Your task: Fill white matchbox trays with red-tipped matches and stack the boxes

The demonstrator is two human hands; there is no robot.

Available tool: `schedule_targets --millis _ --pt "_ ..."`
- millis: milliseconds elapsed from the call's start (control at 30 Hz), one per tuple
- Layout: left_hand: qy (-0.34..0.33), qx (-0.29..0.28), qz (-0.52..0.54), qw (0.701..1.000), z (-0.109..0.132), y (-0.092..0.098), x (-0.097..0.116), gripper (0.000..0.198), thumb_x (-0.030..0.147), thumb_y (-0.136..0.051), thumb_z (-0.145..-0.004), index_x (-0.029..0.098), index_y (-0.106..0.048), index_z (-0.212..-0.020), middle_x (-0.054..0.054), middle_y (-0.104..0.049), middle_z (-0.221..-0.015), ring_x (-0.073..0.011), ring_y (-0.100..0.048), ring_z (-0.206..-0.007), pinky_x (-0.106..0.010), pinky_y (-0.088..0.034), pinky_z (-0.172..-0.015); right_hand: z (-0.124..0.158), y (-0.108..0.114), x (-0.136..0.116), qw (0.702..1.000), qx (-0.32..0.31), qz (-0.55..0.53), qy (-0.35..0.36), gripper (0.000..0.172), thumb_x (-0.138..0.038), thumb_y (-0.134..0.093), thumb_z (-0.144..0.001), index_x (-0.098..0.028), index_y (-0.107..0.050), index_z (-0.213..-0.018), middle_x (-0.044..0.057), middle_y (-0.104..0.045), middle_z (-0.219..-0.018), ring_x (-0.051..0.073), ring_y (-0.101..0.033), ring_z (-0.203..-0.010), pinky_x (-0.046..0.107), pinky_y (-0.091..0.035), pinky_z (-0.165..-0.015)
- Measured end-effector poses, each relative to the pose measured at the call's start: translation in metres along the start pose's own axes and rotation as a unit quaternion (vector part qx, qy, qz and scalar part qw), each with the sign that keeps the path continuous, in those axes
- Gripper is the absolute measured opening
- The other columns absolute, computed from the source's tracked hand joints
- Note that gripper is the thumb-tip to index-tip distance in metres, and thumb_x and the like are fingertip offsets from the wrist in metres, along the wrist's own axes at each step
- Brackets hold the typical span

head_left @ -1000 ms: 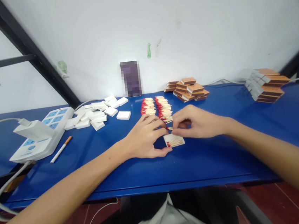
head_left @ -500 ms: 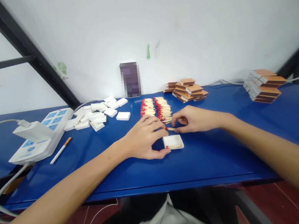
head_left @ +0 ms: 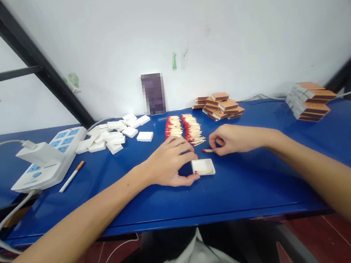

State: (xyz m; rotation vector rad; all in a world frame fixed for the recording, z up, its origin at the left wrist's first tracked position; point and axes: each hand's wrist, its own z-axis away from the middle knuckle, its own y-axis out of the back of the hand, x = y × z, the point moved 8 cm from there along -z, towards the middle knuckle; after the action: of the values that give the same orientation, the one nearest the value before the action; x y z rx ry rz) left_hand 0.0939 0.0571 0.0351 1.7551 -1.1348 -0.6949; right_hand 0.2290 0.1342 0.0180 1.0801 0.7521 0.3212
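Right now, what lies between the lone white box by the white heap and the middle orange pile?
Two rows of red-headed matches lie between the lone white box and middle orange pile, in the head view.

Nothing legible for certain; small blue print (head_left: pixel 31 181) on white power strip (head_left: pixel 61 142) too blurred.

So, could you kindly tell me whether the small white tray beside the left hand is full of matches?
No, the white tray has only a few matches along its near side, leaving bare tray visible beyond.
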Motion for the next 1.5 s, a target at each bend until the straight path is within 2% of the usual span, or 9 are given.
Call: schedule_targets --millis 133,400,567,767,967,1100,1267,1500 --pt "0.004 -0.004 -0.002 1.0 0.0 -0.001 -0.001 0.033 0.047 -0.06 -0.087 0.017 -0.068 -0.099 -0.01 -0.069 -0.103 -0.0262 -0.06 -0.1 -0.042 -0.044 -0.093 0.0 0.002 0.0 1.0 -0.002 0.005 -0.008 0.011 -0.028 -0.061 -0.078 -0.019 -0.066 -0.076 -0.003 -0.054 -0.064 0.011 -0.044 -0.056 0.025 -0.032 -0.052" --pt "0.007 -0.004 0.006 1.0 0.0 -0.003 -0.002 0.032 0.046 -0.061 -0.087 0.016 -0.068 -0.098 -0.01 -0.069 -0.102 -0.0252 -0.06 -0.099 -0.04 -0.044 -0.091 -0.002 -0.004 -0.006 0.999 -0.013 -0.02 0.025 0.01 -0.027 -0.063 -0.073 -0.02 -0.067 -0.078 -0.005 -0.054 -0.065 0.01 -0.042 -0.054 0.025 -0.03 -0.051" --pt "0.013 -0.009 0.014 1.0 0.001 -0.003 -0.003 0.031 0.045 -0.063 -0.086 0.017 -0.068 -0.098 -0.009 -0.068 -0.101 -0.0238 -0.061 -0.096 -0.039 -0.045 -0.09 -0.004 -0.002 -0.006 0.999 0.013 -0.002 0.037 0.009 -0.027 -0.063 -0.073 -0.019 -0.063 -0.07 -0.005 -0.051 -0.06 0.009 -0.042 -0.052 0.025 -0.03 -0.052" --pt "0.005 -0.006 0.007 1.0 0.0 -0.002 -0.001 0.03 0.045 -0.063 -0.086 0.017 -0.067 -0.095 -0.009 -0.068 -0.1 -0.0243 -0.061 -0.097 -0.04 -0.045 -0.091 -0.002 0.006 -0.006 0.998 0.048 -0.002 0.047 0.007 -0.025 -0.063 -0.072 -0.018 -0.064 -0.072 -0.005 -0.051 -0.06 0.01 -0.042 -0.053 0.024 -0.03 -0.052" --pt "0.012 0.009 -0.017 1.0 0.0 -0.001 -0.004 0.033 0.046 -0.061 -0.088 0.016 -0.068 -0.097 -0.01 -0.069 -0.099 -0.0244 -0.06 -0.094 -0.04 -0.045 -0.087 0.01 0.008 -0.031 0.992 0.057 -0.064 0.096 0.009 -0.026 -0.064 -0.074 -0.018 -0.066 -0.077 -0.006 -0.05 -0.059 0.008 -0.04 -0.052 0.023 -0.029 -0.051" --pt "0.007 0.01 -0.035 0.999 0.0 -0.002 -0.005 0.035 0.048 -0.06 -0.089 0.015 -0.068 -0.098 -0.009 -0.069 -0.1 -0.0237 -0.06 -0.093 -0.039 -0.044 -0.086 0.013 -0.002 -0.051 0.99 0.042 -0.029 0.133 0.009 -0.027 -0.066 -0.075 -0.019 -0.067 -0.078 -0.005 -0.056 -0.062 0.009 -0.046 -0.053 0.023 -0.032 -0.056" --pt "0.013 0.013 -0.047 0.999 0.001 -0.004 -0.006 0.036 0.05 -0.059 -0.09 0.016 -0.068 -0.096 -0.009 -0.069 -0.1 -0.0234 -0.06 -0.093 -0.038 -0.044 -0.086 0.01 -0.008 -0.058 0.99 0.048 0.041 0.126 0.005 -0.025 -0.065 -0.077 -0.02 -0.066 -0.078 -0.002 -0.064 -0.068 0.011 -0.052 -0.057 0.024 -0.033 -0.06" --pt "-0.002 0.007 -0.065 0.998 0.002 -0.006 -0.005 0.039 0.051 -0.055 -0.092 0.015 -0.068 -0.098 -0.01 -0.07 -0.101 -0.0242 -0.06 -0.095 -0.039 -0.043 -0.087 0.01 -0.009 -0.063 0.987 0.055 0.062 0.135 0.006 -0.023 -0.063 -0.079 -0.02 -0.067 -0.076 -0.001 -0.067 -0.067 0.011 -0.053 -0.055 0.025 -0.032 -0.059"
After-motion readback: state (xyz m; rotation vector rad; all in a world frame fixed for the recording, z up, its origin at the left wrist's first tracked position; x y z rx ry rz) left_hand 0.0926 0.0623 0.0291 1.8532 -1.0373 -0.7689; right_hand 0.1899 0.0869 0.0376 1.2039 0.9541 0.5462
